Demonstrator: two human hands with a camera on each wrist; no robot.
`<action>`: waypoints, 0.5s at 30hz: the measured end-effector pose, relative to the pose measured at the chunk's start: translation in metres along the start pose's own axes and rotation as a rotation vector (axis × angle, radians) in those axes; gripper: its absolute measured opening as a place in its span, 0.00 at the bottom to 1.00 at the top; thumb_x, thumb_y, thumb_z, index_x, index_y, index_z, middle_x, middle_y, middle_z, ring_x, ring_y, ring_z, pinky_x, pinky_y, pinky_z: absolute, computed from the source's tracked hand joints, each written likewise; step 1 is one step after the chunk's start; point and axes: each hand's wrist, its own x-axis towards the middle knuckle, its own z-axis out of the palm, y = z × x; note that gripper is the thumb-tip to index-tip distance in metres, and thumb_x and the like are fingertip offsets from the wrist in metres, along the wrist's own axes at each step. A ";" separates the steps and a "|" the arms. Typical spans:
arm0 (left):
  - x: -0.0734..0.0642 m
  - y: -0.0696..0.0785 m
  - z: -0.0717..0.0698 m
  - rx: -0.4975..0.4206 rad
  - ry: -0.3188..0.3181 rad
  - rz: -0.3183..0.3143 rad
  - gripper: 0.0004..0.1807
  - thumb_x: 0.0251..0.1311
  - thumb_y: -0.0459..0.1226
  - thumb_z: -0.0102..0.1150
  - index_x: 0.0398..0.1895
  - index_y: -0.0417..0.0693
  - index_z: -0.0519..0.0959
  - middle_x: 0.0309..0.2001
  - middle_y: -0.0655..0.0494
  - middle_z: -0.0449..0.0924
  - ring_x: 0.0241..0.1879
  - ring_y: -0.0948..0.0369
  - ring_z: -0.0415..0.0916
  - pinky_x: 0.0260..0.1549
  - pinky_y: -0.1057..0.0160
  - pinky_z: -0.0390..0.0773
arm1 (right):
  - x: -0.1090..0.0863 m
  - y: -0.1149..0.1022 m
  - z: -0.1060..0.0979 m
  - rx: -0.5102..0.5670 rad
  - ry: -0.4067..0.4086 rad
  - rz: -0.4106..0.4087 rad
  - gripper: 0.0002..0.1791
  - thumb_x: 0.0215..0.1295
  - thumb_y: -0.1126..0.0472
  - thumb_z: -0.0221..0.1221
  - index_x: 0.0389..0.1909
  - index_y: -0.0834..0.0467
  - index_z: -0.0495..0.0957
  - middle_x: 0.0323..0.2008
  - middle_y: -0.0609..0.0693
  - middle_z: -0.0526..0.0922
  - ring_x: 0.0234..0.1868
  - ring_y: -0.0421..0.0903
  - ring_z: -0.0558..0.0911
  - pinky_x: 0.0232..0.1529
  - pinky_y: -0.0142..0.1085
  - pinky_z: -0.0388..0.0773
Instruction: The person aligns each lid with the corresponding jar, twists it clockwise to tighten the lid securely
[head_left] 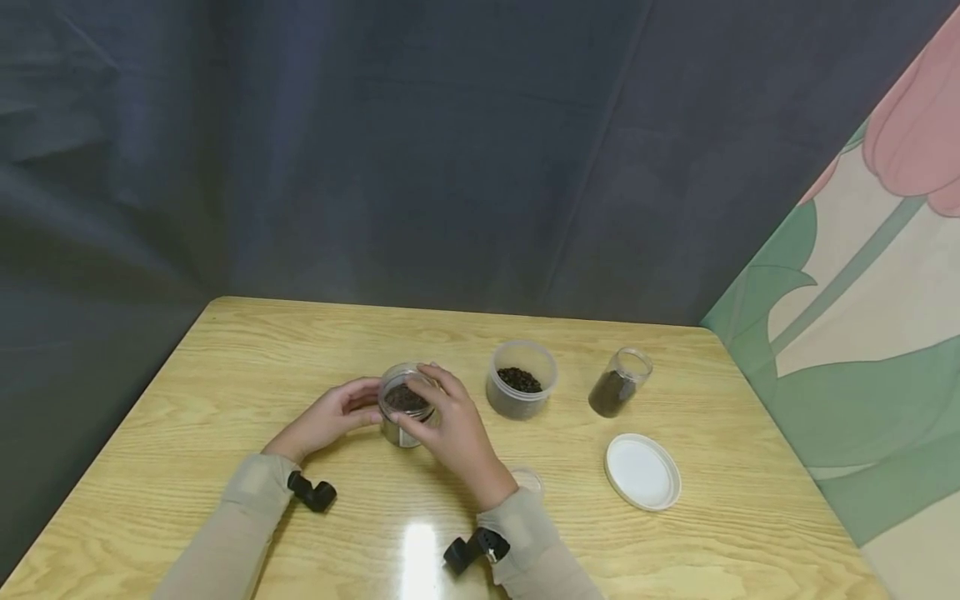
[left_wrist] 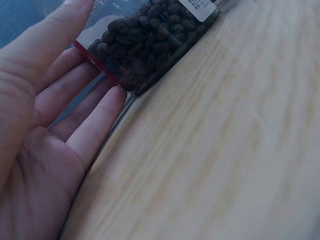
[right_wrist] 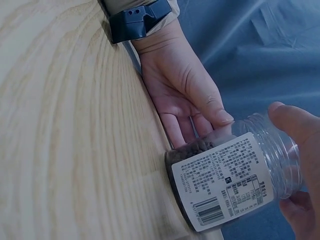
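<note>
A clear jar (head_left: 405, 408) of coffee beans (left_wrist: 145, 42) stands on the table between both hands, its mouth uncovered. A white printed label (right_wrist: 225, 180) with a barcode shows on its side in the right wrist view. My left hand (head_left: 341, 412) holds the jar's left side, thumb toward the front and fingers along the wall low down. From above, my right hand (head_left: 455, 429) grips the jar around its threaded neck, thumb on the near side and fingers on the far side.
Right of the jar is a translucent tub (head_left: 522, 392) with dark beans. Farther right, a clear container (head_left: 620, 383) holds dark contents. A white lid (head_left: 642, 472) lies in front of it. Beside the right wrist lies a clear round piece (head_left: 528, 481), partly hidden. Dark cloth (head_left: 450, 167) hangs behind the table.
</note>
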 end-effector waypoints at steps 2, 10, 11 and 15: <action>0.000 0.001 0.000 0.003 -0.001 -0.003 0.30 0.71 0.36 0.60 0.73 0.36 0.65 0.69 0.37 0.69 0.68 0.39 0.66 0.61 0.66 0.76 | 0.000 0.000 0.001 0.003 -0.004 0.001 0.26 0.64 0.53 0.70 0.61 0.60 0.81 0.66 0.58 0.74 0.69 0.57 0.71 0.63 0.49 0.78; -0.001 0.003 0.000 0.007 0.003 -0.011 0.31 0.71 0.36 0.60 0.73 0.36 0.65 0.69 0.37 0.69 0.68 0.39 0.66 0.62 0.64 0.76 | 0.000 0.002 0.002 0.004 0.005 -0.015 0.27 0.64 0.54 0.71 0.61 0.61 0.81 0.66 0.58 0.74 0.69 0.57 0.71 0.61 0.46 0.80; -0.001 0.003 0.001 0.005 0.001 -0.012 0.31 0.71 0.37 0.60 0.73 0.36 0.65 0.69 0.37 0.69 0.68 0.39 0.66 0.62 0.64 0.76 | 0.000 0.002 0.002 0.005 0.006 -0.017 0.27 0.64 0.54 0.71 0.60 0.61 0.81 0.66 0.58 0.74 0.69 0.57 0.71 0.61 0.46 0.80; -0.001 0.004 0.001 -0.003 -0.002 -0.013 0.31 0.71 0.37 0.60 0.73 0.35 0.64 0.69 0.36 0.68 0.68 0.39 0.66 0.61 0.66 0.76 | -0.001 0.004 0.003 0.010 0.011 -0.023 0.27 0.63 0.55 0.71 0.60 0.63 0.81 0.66 0.59 0.74 0.67 0.57 0.73 0.59 0.43 0.82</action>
